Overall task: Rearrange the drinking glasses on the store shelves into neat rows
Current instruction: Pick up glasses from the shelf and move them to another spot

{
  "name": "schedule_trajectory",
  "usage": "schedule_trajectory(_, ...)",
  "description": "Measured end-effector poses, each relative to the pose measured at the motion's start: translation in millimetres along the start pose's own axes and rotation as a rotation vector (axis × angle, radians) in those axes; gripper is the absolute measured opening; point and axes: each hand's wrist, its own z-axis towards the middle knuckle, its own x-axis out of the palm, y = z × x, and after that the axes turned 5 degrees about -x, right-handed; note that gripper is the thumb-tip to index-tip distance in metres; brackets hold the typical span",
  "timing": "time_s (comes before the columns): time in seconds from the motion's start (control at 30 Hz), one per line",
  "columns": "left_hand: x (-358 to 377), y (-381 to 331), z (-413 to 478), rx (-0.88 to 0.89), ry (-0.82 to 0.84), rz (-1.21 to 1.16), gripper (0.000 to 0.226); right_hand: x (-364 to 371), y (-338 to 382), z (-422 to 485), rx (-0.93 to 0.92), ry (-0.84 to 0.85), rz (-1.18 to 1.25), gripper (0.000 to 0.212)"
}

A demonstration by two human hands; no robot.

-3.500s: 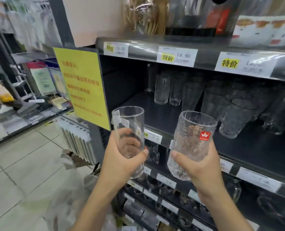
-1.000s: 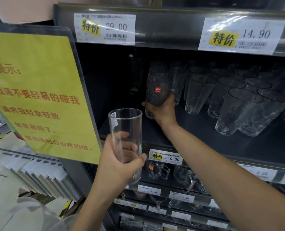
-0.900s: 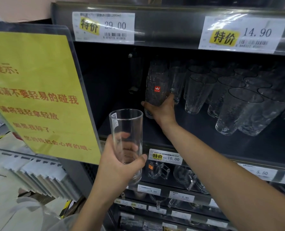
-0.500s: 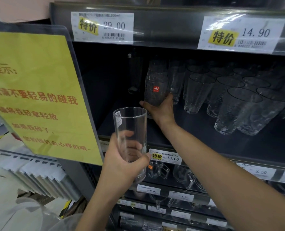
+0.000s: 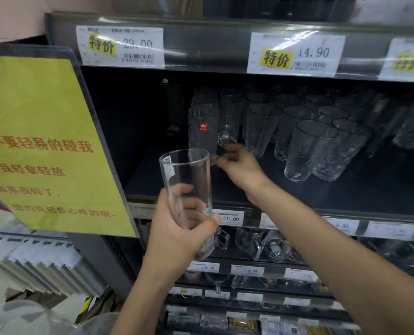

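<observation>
**Store shelving, glassware bay**

Dark metal shelf (image 5: 346, 194) spans centre frame, with a price tag (image 5: 295, 54) on the edge above. Textured tumblers (image 5: 307, 146) stand in rows at centre right. Your left hand (image 5: 177, 233) is clamped round a plain straight glass (image 5: 186, 175), upright, lower centre, in front of the shelf edge. Your right hand (image 5: 239, 168) is on the shelf, fingers at the base of a red-stickered glass (image 5: 203, 131). Gripping or only touching: cannot tell.

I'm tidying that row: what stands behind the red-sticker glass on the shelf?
Behind the red-sticker glass, the top of another textured glass shows above its rim. Its lower part is covered, and the dark shelf back hides whether more follow.
</observation>
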Motion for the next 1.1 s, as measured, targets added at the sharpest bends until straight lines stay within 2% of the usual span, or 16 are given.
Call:
schedule_trajectory(0.07, 11.8, -2.4, -2.5, 0.005, 0.033, -0.016, 0.057, -27.1, 2.2, -19.9, -0.014, 0.018, -0.043, 0.036)
schedule_trajectory(0.17, 33.1, -4.3, -5.5, 0.007, 0.081, -0.035, 0.055, -75.4, 6.1, -54.3, -0.01, 0.078, -0.101, 0.025)
schedule_trajectory(0.27, 60.2, -5.0, -9.4, 0.026, 0.135, -0.036, 0.055, -122.6, 5.7, -83.4, 0.02, 0.109, -0.113, 0.028)
schedule_trajectory(0.53, 166.8, -7.6, -23.4, 0.057, 0.258, -0.073, 0.059, -246.5, -23.7, -125.6, 0.028, 0.042, -0.159, 0.038)
schedule_trajectory(0.8, 305.1, 3.1, -36.3, 0.027, 0.139, -0.113, 0.058, -382.3, -91.1, -121.3, 0.016, 0.038, -0.216, 0.03)
schedule_trajectory(0.97, 380.3, 8.1, -34.6, 0.04, 0.072, -0.1, 0.053, -452.3, -139.9, -96.6, 0.017, 0.062, -0.477, 0.044)
schedule_trajectory(1.1, 420.8, 8.3, -19.9, 0.046, 0.063, -0.073, 0.041, -481.8, -167.5, -79.0, -0.018, 0.168, -0.751, 0.054)
